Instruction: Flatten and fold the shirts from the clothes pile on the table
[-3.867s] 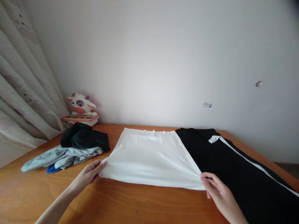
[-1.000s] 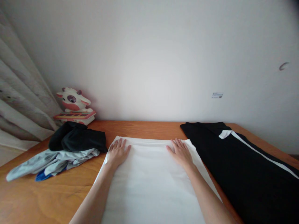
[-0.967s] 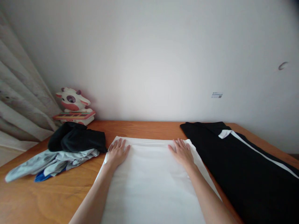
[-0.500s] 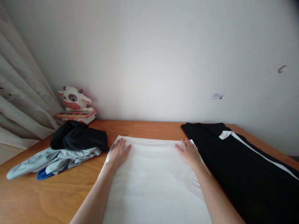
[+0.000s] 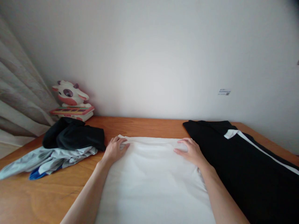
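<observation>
A white cloth, perhaps a garment, lies spread before me, its far edge slightly wrinkled. My left hand rests on its far left corner, fingers bent toward the edge and thumb held apart. At the opposite corner, my right hand touches the cloth in the same way, a gap showing between thumb and forefinger. Both hands are open. Whether any fingertips reach under the far edge is hidden.
Black clothing with a white stripe lies on the right of the wooden table. To the left are a black garment and crumpled grey clothing. Behind them stands a cow-shaped toy keyboard, beside a curtain.
Both hands have gone from lying flat to having bent fingers, thumbs apart, at the far corners. Faint new wrinkles cross the white cloth. The camera view has shifted slightly.
</observation>
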Demonstrator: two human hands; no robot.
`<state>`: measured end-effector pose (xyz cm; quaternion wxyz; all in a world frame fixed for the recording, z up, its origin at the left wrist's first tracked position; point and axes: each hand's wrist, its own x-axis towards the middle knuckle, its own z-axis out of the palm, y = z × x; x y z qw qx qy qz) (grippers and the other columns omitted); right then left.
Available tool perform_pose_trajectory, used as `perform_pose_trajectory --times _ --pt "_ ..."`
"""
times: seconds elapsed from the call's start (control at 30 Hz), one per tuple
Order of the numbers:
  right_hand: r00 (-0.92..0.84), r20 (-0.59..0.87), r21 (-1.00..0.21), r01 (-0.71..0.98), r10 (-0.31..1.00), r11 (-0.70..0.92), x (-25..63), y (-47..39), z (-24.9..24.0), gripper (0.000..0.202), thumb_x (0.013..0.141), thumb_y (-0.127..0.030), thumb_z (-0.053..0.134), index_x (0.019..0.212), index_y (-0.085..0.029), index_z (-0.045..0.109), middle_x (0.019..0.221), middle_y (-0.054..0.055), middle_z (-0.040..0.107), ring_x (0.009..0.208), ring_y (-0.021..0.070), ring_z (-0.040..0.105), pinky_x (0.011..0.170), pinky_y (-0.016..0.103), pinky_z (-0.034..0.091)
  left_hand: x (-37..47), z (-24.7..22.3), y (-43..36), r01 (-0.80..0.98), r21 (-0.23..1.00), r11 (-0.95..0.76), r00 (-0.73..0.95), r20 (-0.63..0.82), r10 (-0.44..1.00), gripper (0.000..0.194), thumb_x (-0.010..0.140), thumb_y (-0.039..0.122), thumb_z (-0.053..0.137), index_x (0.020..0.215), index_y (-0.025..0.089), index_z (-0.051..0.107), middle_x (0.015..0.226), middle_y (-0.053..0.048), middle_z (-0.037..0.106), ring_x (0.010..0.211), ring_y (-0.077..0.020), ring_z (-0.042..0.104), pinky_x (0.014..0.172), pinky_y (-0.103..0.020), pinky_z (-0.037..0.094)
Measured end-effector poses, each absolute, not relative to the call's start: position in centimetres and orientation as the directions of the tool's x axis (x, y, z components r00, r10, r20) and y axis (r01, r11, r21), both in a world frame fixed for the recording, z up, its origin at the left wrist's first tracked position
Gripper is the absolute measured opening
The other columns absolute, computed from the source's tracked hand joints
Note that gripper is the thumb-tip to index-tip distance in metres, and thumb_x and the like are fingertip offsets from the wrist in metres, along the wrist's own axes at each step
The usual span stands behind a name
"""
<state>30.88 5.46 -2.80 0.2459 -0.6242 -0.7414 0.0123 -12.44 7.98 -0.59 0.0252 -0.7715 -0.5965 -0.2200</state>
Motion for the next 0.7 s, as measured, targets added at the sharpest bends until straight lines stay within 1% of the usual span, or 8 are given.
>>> perform_pose_trajectory --times 0.07,0.13,0.23,0.3,0.37,0.47,0.57,0.7 --pt "-0.057 0.328 -0.356 0.917 0.943 0.179 31.3 5.3 -2.6 0.040 0.085 -0.056 0.064 0.112 -0.027 0.072 0.118 0.007 0.067 0.111 0.0251 0.062 0.103 0.036 0.044 -12.6 -0.6 8.3 0.924 0.245 -0.293 0.187 0.377 0.907 0.032 0.092 0.047 0.054 0.099 0.023 0.072 0.104 -0.009 0.069 0.100 -0.0282 0.063 0.097 -0.041 0.049" --pt "0.001 0.323 -0.349 0.930 0.946 0.118 31.4 5.2 -2.6 0.038 0.086 -0.052 0.064 0.112 -0.025 0.072 0.116 0.008 0.067 0.107 0.0254 0.063 0.099 0.036 0.045 -12.6 -0.6 8.4 0.914 0.256 -0.315 0.201 0.391 0.898 0.029 0.093 0.046 0.052 0.094 0.022 0.070 0.104 -0.009 0.070 0.101 -0.0276 0.062 0.097 -0.041 0.049" --pt "0.075 0.327 -0.302 0.953 0.942 0.028 31.0 5.1 -2.6 0.037 0.088 -0.049 0.064 0.115 -0.024 0.071 0.116 0.009 0.066 0.104 0.0266 0.063 0.094 0.037 0.045 -12.3 -0.3 8.3 0.905 0.277 -0.322 0.202 0.385 0.901 0.030 0.095 0.045 0.049 0.094 0.022 0.067 0.104 -0.009 0.071 0.100 -0.0270 0.062 0.095 -0.040 0.049" --pt "0.103 0.318 -0.288 0.958 0.943 -0.008 30.6 5.1 -2.5 0.031 0.091 -0.044 0.062 0.112 -0.024 0.071 0.114 0.009 0.067 0.103 0.0267 0.063 0.090 0.036 0.045 -12.2 -0.2 8.2 0.902 0.299 -0.311 0.194 0.362 0.912 0.031 0.096 0.047 0.046 0.095 0.023 0.066 0.102 -0.008 0.072 0.098 -0.0266 0.064 0.093 -0.039 0.050" --pt "0.106 0.304 -0.304 0.953 0.947 -0.009 30.2 5.2 -2.5 0.024 0.095 -0.039 0.058 0.107 -0.023 0.071 0.110 0.009 0.070 0.102 0.0260 0.064 0.087 0.034 0.044 -12.1 0.0 8.0 0.900 0.323 -0.292 0.176 0.343 0.923 0.034 0.097 0.048 0.044 0.096 0.023 0.065 0.101 -0.008 0.073 0.096 -0.0264 0.065 0.091 -0.038 0.050" --pt "0.087 0.298 -0.333 0.943 0.951 0.019 29.9 5.8 -2.5 0.020 0.098 -0.033 0.054 0.103 -0.022 0.069 0.107 0.008 0.073 0.104 0.0236 0.065 0.086 0.031 0.044 -12.0 0.0 8.1 0.903 0.352 -0.246 0.133 0.316 0.939 0.037 0.097 0.050 0.041 0.098 0.023 0.065 0.103 -0.007 0.074 0.098 -0.0261 0.067 0.089 -0.036 0.050" --pt "0.082 0.305 -0.345 0.938 0.949 0.030 29.8 6.6 -2.5 0.019 0.099 -0.033 0.053 0.101 -0.022 0.068 0.107 0.006 0.074 0.103 0.0207 0.066 0.087 0.027 0.043 -11.9 0.2 8.4 0.919 0.350 -0.183 0.091 0.265 0.960 0.039 0.097 0.052 0.039 0.099 0.024 0.066 0.105 -0.006 0.075 0.098 -0.0258 0.069 0.084 -0.033 0.050" --pt "0.113 0.309 -0.367 0.930 0.945 0.009 29.6 7.3 -2.4 0.027 0.100 -0.042 0.051 0.095 -0.022 0.067 0.099 0.005 0.076 0.094 0.0199 0.069 0.081 0.026 0.045 -11.7 0.7 8.7 0.935 0.333 -0.126 0.055 0.214 0.975 0.041 0.096 0.053 0.038 0.101 0.025 0.067 0.106 -0.005 0.075 0.096 -0.0258 0.070 0.078 -0.032 0.050"
